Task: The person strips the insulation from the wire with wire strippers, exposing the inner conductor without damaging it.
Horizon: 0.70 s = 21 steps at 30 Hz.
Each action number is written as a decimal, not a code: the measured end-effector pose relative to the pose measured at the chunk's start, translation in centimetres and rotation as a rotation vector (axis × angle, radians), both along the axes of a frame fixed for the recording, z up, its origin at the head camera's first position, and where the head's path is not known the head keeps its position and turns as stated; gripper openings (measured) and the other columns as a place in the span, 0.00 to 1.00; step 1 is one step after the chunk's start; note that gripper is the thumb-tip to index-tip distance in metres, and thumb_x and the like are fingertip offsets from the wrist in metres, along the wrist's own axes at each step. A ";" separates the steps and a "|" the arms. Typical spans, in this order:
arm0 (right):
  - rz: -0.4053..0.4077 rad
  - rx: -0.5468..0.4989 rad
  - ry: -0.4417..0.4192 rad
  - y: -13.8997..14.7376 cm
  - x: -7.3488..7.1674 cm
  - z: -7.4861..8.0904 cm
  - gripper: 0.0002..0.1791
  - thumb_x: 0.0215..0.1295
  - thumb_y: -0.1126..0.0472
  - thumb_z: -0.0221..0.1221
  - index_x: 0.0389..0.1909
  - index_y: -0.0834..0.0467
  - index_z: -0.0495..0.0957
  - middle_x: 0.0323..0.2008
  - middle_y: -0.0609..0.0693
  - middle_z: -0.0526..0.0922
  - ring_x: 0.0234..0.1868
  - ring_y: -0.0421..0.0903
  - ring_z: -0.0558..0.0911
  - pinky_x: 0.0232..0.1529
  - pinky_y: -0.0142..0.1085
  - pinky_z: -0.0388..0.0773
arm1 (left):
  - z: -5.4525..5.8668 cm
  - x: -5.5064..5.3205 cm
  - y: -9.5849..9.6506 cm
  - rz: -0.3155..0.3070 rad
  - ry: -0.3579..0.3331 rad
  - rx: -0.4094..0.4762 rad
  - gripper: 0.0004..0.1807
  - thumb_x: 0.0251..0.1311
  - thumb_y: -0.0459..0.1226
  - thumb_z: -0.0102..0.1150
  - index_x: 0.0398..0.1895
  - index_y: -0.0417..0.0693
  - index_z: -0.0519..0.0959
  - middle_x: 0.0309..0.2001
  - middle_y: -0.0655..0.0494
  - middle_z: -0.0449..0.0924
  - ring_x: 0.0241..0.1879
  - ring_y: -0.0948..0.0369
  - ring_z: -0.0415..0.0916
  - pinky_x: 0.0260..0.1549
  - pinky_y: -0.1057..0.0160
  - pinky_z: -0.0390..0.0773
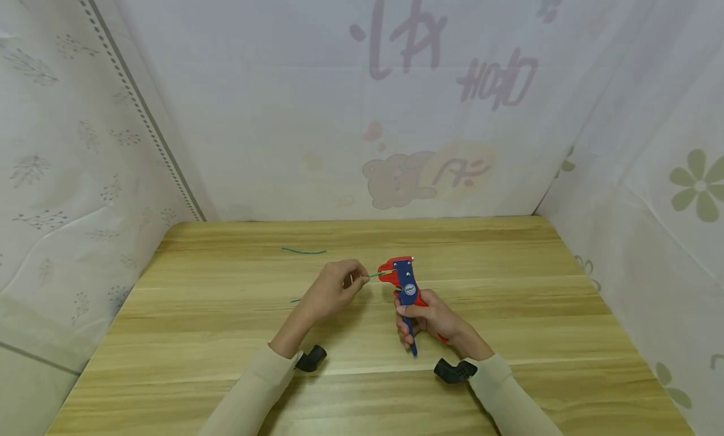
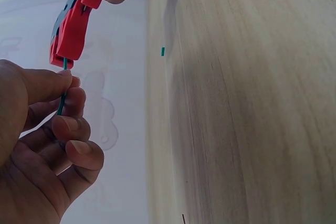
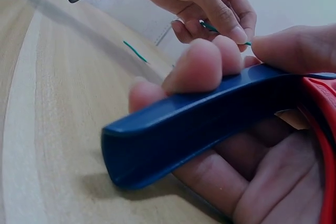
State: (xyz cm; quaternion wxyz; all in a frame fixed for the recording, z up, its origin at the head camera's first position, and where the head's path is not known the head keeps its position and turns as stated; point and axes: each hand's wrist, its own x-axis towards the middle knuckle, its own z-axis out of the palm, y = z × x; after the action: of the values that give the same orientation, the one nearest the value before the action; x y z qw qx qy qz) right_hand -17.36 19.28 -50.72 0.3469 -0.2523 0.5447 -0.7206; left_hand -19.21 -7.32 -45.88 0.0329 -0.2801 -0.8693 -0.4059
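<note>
My left hand (image 1: 334, 288) pinches a thin green wire (image 2: 62, 104) between thumb and forefinger, its other fingers loosely bent. The wire's far end reaches into the red mouth of a wire stripper (image 1: 406, 279) with a blue body; how deep it goes is hidden. My right hand (image 1: 438, 316) grips the stripper, which stands upright over the table with its mouth turned left. In the right wrist view, several fingertips lie over the blue handle (image 3: 173, 119), while the red handle (image 3: 321, 103) sits at the right edge.
Behind the hands, another green wire (image 1: 304, 251) lies on the wooden table (image 1: 226, 348). A short green piece (image 1: 295, 300) shows beside the left wrist. In the left wrist view a tiny green snippet (image 2: 163, 51) lies on the wood. Patterned cloth (image 1: 283, 109) hangs behind the table.
</note>
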 end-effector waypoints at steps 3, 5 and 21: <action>-0.006 -0.001 0.000 0.0 0.0 -0.1 0.15 0.80 0.63 0.47 0.49 0.74 0.59 0.24 0.48 0.78 0.23 0.43 0.82 0.29 0.39 0.86 | 0.0 0.0 0.0 0.003 -0.001 -0.002 0.05 0.71 0.34 0.62 0.39 0.42 0.84 0.29 0.59 0.81 0.26 0.66 0.71 0.26 0.70 0.74; -0.012 0.000 -0.002 0.0 0.1 0.0 0.15 0.80 0.63 0.48 0.48 0.74 0.59 0.23 0.48 0.78 0.21 0.43 0.81 0.27 0.39 0.85 | 0.1 0.0 0.0 0.006 -0.001 -0.001 0.05 0.71 0.34 0.61 0.39 0.42 0.84 0.29 0.58 0.82 0.26 0.66 0.71 0.26 0.70 0.74; -0.102 0.044 -0.038 -0.3 0.6 0.5 0.14 0.78 0.60 0.51 0.44 0.69 0.63 0.17 0.45 0.74 0.15 0.40 0.75 0.20 0.34 0.81 | 0.0 0.0 0.1 0.017 -0.011 0.018 0.05 0.71 0.33 0.62 0.38 0.41 0.84 0.29 0.52 0.84 0.26 0.66 0.71 0.26 0.70 0.73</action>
State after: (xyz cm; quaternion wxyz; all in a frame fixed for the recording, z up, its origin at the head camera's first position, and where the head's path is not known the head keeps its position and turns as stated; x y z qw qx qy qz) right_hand -16.74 18.98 -50.26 0.3255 -0.2029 0.5661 -0.7297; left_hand -19.23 -7.18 -45.92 0.0341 -0.2704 -0.8681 -0.4149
